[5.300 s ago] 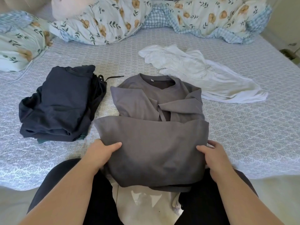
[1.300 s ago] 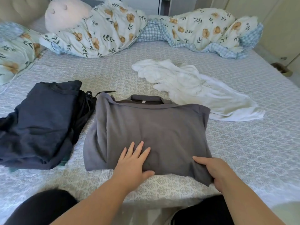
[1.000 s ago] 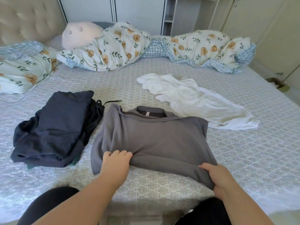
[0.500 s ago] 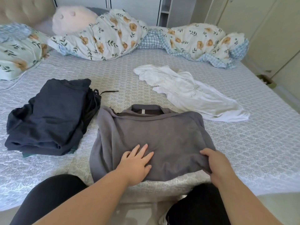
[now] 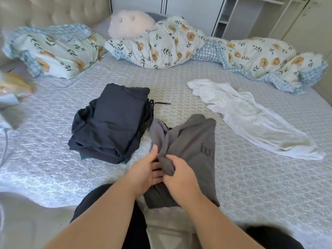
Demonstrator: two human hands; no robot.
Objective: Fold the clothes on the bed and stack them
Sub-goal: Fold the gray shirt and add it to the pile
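On grey shirt: "tu", cut off.

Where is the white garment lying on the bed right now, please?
The white garment lies unfolded on the right of the bed, beyond the grey top and near the floral duvet.

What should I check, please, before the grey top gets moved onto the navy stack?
1. Both hands grip the grey top: left hand and right hand pinch its near edge: ok.
2. Fold tidy: bunched, folded in half: not ok.
3. Navy stack top bare: ok.
4. Stack squared: layers offset, drawstring trailing: not ok.
5. White garment clear of the path: ok.
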